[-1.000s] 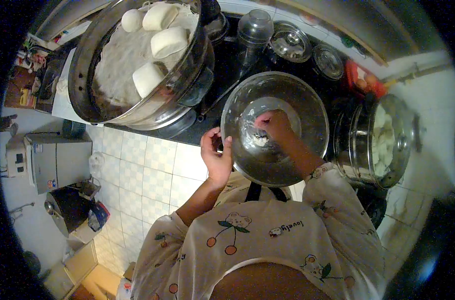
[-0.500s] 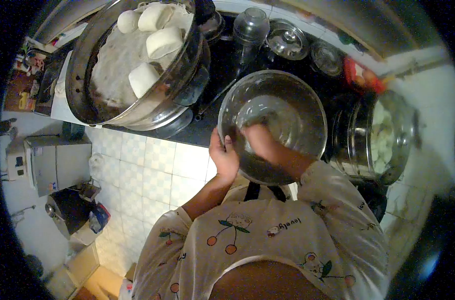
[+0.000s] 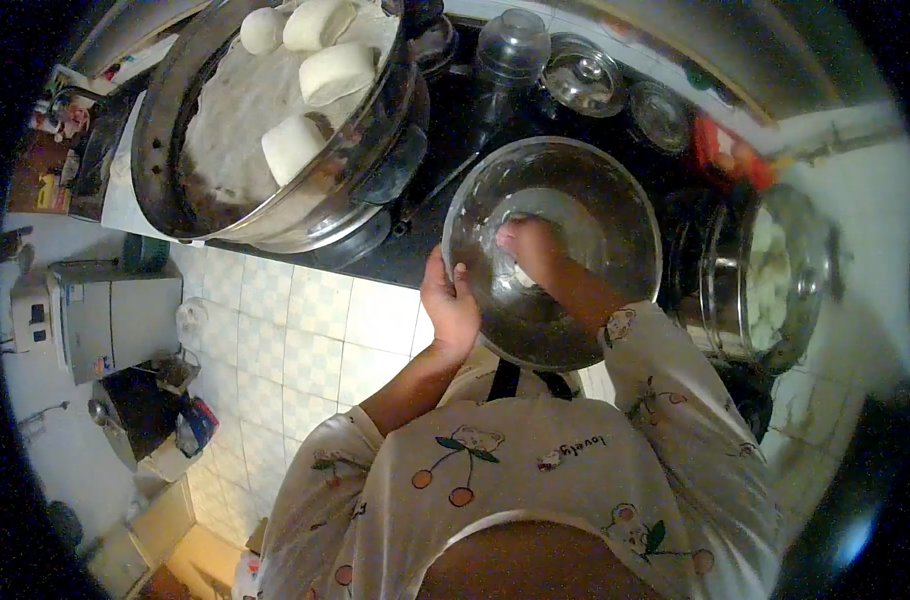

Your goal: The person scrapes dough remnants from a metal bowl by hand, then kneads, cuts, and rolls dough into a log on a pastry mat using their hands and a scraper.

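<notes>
From where I stand, the large bowl [image 3: 615, 240] sits right of the frame's centre. The left hand [image 3: 453, 312] is clamped on its left rim, apparently to steady it against the other's pressure. Apart from it, the right hand [image 3: 535, 250] reaches inside, fingers bunched low beside a pale lump [image 3: 524, 277]; I can't tell whether they grip anything. White buns [image 3: 336, 75] sit spaced out in the upper-left steamer [image 3: 295, 215], perhaps to prevent sticking.

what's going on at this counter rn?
A person has their left hand on the rim of a metal bowl, right hand down inside it, near a bit of pale material. To the left, a large steamer pot holds four white buns on a cloth. A lidded steamer stands on the right.
</notes>
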`<state>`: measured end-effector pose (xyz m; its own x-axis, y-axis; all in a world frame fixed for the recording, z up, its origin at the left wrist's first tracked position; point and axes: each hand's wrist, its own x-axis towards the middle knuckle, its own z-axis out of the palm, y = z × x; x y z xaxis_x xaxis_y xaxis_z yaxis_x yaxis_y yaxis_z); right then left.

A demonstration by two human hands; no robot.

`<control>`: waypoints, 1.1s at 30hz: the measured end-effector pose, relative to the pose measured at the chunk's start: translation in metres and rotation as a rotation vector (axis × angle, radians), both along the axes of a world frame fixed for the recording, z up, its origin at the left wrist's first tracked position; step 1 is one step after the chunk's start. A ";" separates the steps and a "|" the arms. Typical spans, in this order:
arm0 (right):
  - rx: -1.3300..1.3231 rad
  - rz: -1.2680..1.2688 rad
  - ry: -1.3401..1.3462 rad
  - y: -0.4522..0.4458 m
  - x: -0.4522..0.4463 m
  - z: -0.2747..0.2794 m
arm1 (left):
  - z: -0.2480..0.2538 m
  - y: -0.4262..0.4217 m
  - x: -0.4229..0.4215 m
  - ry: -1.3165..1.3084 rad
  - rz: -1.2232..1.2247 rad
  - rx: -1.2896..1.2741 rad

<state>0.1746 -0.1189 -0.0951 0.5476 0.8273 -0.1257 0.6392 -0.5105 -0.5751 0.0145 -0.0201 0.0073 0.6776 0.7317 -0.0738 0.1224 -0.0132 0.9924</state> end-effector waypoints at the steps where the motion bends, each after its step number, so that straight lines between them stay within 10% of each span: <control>1: 0.000 0.067 -0.011 -0.002 -0.009 0.008 | 0.001 0.001 0.000 0.006 -0.002 0.015; 7: -0.138 0.227 0.300 -0.023 -0.045 0.065 | -0.006 -0.001 0.003 -0.059 0.047 0.071; 13: 0.346 -0.245 0.057 0.033 -0.007 0.042 | 0.001 0.000 0.003 -0.021 0.016 0.069; 19: 0.086 0.200 -0.012 0.017 -0.030 0.033 | -0.004 0.002 0.003 -0.018 0.010 0.144; 23: 0.509 -0.310 0.154 0.036 -0.021 0.036 | -0.001 0.002 0.001 -0.009 0.016 0.204; 31: 0.092 0.332 0.070 0.008 -0.041 0.050 | -0.008 0.009 0.000 0.032 -0.001 0.145; 33: 0.216 0.173 0.295 0.000 -0.028 0.049 | -0.012 0.011 0.000 -0.005 0.007 0.167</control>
<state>0.1466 -0.1189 -0.0466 0.3644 0.9286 -0.0702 0.4967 -0.2576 -0.8288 0.0145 -0.0091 -0.0043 0.6724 0.7384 0.0521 0.1185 -0.1768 0.9771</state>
